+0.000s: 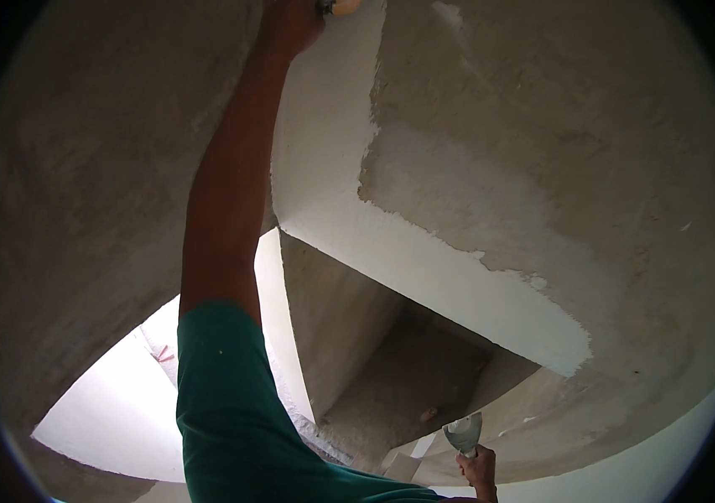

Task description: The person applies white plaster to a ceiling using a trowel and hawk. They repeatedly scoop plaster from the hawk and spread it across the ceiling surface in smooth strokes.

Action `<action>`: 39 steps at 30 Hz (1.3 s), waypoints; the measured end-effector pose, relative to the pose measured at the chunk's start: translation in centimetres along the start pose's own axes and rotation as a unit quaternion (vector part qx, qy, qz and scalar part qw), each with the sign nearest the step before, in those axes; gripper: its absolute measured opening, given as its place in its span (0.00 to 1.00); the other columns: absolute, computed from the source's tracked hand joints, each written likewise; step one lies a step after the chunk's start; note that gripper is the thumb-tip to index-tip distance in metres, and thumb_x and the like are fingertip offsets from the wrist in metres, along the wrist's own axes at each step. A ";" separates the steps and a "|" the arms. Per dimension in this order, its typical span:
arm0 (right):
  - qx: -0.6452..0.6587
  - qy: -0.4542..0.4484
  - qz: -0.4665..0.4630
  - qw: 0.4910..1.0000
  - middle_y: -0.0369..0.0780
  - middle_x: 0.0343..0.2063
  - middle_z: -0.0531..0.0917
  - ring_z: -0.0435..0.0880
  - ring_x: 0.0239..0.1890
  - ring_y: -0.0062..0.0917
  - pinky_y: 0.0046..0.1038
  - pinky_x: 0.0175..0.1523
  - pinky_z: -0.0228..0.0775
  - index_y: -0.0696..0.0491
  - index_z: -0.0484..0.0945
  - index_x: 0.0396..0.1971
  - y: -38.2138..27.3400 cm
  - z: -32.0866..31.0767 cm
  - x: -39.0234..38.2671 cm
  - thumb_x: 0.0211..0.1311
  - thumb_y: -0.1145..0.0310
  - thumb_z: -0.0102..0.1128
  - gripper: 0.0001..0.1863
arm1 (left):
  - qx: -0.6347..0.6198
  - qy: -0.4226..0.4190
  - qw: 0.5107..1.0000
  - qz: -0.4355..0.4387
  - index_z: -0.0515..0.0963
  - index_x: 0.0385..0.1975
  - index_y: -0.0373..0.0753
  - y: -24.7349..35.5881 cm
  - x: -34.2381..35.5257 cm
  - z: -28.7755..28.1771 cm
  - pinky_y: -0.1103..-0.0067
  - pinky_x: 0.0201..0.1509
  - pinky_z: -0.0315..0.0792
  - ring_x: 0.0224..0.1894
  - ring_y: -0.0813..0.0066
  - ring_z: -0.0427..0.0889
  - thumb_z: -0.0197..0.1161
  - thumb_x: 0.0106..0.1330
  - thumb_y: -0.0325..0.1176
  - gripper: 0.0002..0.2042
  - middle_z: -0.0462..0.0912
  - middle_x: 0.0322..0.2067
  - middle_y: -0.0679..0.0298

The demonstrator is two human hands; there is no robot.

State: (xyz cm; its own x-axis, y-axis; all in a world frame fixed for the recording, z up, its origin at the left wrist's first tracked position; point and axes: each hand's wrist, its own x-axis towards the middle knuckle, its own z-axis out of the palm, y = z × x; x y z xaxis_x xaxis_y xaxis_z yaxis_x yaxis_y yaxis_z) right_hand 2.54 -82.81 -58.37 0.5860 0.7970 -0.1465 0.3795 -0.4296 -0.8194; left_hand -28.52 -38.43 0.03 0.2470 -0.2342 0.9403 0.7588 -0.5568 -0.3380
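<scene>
My left arm, in a green sleeve, stretches up to the top edge of the view. There my left hand (pixel 292 27), partly cut off, is closed around a tool (pixel 342 7) of which only a dark end and an orange-tan part show; its kind is hard to make out. The hand is beside a band of smooth white plaster (pixel 324 159) on a grey-brown surface. Low at the right, my right hand (pixel 479 471) grips a putty knife (pixel 463 432), its broad grey blade pointing up and streaked with pale material.
The white plaster band turns a corner and runs down to the right with a ragged edge. Rough grey plaster (pixel 592 159) lies beyond it. Below the corner is a dark recess (pixel 408 369); a bright opening (pixel 122 402) shows at lower left.
</scene>
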 end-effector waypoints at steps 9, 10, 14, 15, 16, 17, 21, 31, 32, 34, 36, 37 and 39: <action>-0.003 -0.036 -0.023 0.999 0.40 0.13 0.79 0.78 0.13 0.22 0.27 0.19 0.69 0.60 0.78 0.22 0.8 0.6 1.3 0.46 0.71 0.65 0.08 | 0.014 -0.053 0.997 -0.052 0.68 0.61 0.53 5.7 -14.0 -0.2 0.49 0.63 0.53 0.63 0.66 0.67 0.63 0.48 0.19 0.35 0.72 0.60 0.67; -0.004 -0.034 -0.016 0.999 0.40 0.13 0.79 0.78 0.13 0.22 0.27 0.20 0.69 0.60 0.78 0.22 0.6 0.5 1.2 0.46 0.71 0.65 0.08 | 0.018 -0.076 0.995 -0.056 0.68 0.61 0.54 6.6 -15.8 -0.5 0.50 0.63 0.54 0.63 0.66 0.67 0.63 0.48 0.19 0.36 0.71 0.60 0.68; 0.000 -0.015 -0.003 1.000 0.40 0.13 0.79 0.78 0.13 0.22 0.27 0.20 0.69 0.60 0.78 0.22 -0.4 -0.1 0.6 0.46 0.70 0.65 0.08 | 0.003 -0.110 0.993 -0.039 0.68 0.61 0.57 7.1 -17.8 -2.1 0.51 0.64 0.53 0.63 0.66 0.68 0.64 0.48 0.20 0.36 0.71 0.60 0.69; 0.000 -0.016 -0.005 1.000 0.40 0.13 0.79 0.78 0.13 0.22 0.27 0.20 0.69 0.60 0.78 0.22 -0.4 0.0 0.6 0.46 0.70 0.65 0.08 | -0.002 -0.110 0.994 -0.028 0.67 0.61 0.57 6.7 -17.1 -3.2 0.51 0.64 0.53 0.63 0.66 0.68 0.63 0.49 0.20 0.36 0.71 0.60 0.69; 0.000 -0.018 -0.003 1.000 0.40 0.13 0.79 0.78 0.13 0.22 0.27 0.20 0.69 0.60 0.78 0.22 -0.2 0.0 0.7 0.46 0.70 0.65 0.09 | -0.008 -0.072 0.997 -0.041 0.67 0.61 0.57 6.2 -15.3 -3.2 0.51 0.64 0.53 0.63 0.66 0.68 0.62 0.50 0.20 0.36 0.71 0.59 0.69; -0.003 -0.028 -0.006 1.000 0.40 0.13 0.79 0.78 0.13 0.22 0.27 0.20 0.69 0.60 0.78 0.22 0.0 0.1 0.9 0.46 0.70 0.65 0.09 | -0.005 -0.038 0.998 -0.055 0.66 0.62 0.56 4.8 -12.7 -3.7 0.52 0.64 0.54 0.63 0.66 0.68 0.62 0.51 0.20 0.35 0.72 0.59 0.69; -0.013 -0.030 0.004 0.999 0.40 0.13 0.79 0.78 0.13 0.22 0.27 0.20 0.69 0.60 0.77 0.22 -0.2 0.3 1.1 0.46 0.70 0.64 0.09 | -0.025 0.059 0.997 -0.049 0.74 0.52 0.38 1.1 -4.2 -2.1 0.62 0.57 0.67 0.55 0.55 0.75 0.56 0.54 0.16 0.22 0.77 0.52 0.51; 0.006 -0.016 0.014 1.000 0.39 0.13 0.79 0.77 0.13 0.21 0.27 0.19 0.69 0.61 0.78 0.22 0.5 0.3 1.0 0.47 0.72 0.65 0.08 | -0.064 -0.072 0.992 -0.084 0.74 0.52 0.37 3.3 0.4 -1.7 0.66 0.56 0.70 0.54 0.51 0.75 0.53 0.56 0.16 0.21 0.77 0.51 0.49; 0.005 -0.014 0.014 1.000 0.39 0.13 0.79 0.77 0.13 0.21 0.27 0.19 0.69 0.61 0.78 0.22 0.9 0.2 1.1 0.47 0.72 0.65 0.08 | -0.081 -0.078 0.990 -0.090 0.74 0.51 0.37 3.6 -0.6 -1.0 0.66 0.56 0.70 0.53 0.50 0.75 0.52 0.56 0.16 0.21 0.77 0.51 0.48; -0.001 -0.032 0.000 1.000 0.39 0.13 0.79 0.77 0.13 0.21 0.27 0.19 0.69 0.61 0.78 0.23 0.8 0.4 1.5 0.47 0.72 0.65 0.08 | -0.084 -0.082 0.989 -0.095 0.71 0.58 0.47 1.9 -4.5 -0.2 0.58 0.61 0.62 0.59 0.59 0.72 0.56 0.52 0.16 0.30 0.74 0.56 0.59; -0.011 -0.037 0.004 0.999 0.39 0.13 0.79 0.77 0.13 0.21 0.26 0.19 0.68 0.61 0.78 0.23 0.1 0.4 1.7 0.47 0.72 0.65 0.08 | -0.063 -0.082 0.991 -0.084 0.67 0.61 0.54 2.0 -8.3 0.8 0.54 0.65 0.55 0.63 0.63 0.69 0.59 0.50 0.17 0.35 0.71 0.60 0.65; -0.008 -0.036 0.007 0.999 0.39 0.13 0.79 0.77 0.13 0.21 0.26 0.19 0.68 0.61 0.78 0.23 -0.2 0.2 1.5 0.47 0.71 0.65 0.08 | -0.040 -0.080 0.994 -0.070 0.66 0.62 0.55 4.0 -10.4 0.8 0.53 0.65 0.53 0.63 0.64 0.67 0.60 0.50 0.18 0.36 0.70 0.61 0.67; -0.002 -0.043 0.001 0.999 0.39 0.13 0.79 0.77 0.13 0.21 0.26 0.19 0.67 0.60 0.78 0.23 -0.9 0.2 1.5 0.47 0.71 0.65 0.08 | -0.004 -0.088 0.994 -0.061 0.64 0.63 0.57 6.5 -13.9 -0.2 0.51 0.66 0.51 0.64 0.64 0.66 0.61 0.50 0.19 0.38 0.69 0.62 0.68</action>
State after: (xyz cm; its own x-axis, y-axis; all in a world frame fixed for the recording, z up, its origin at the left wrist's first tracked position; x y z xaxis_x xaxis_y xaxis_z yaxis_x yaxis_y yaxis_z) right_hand 2.94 -81.12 -57.91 0.5232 0.8294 -0.1956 0.3815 -0.4332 -0.8165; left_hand -27.13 -39.03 -15.24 0.2545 -0.0218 0.9668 0.7852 -0.5790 -0.2197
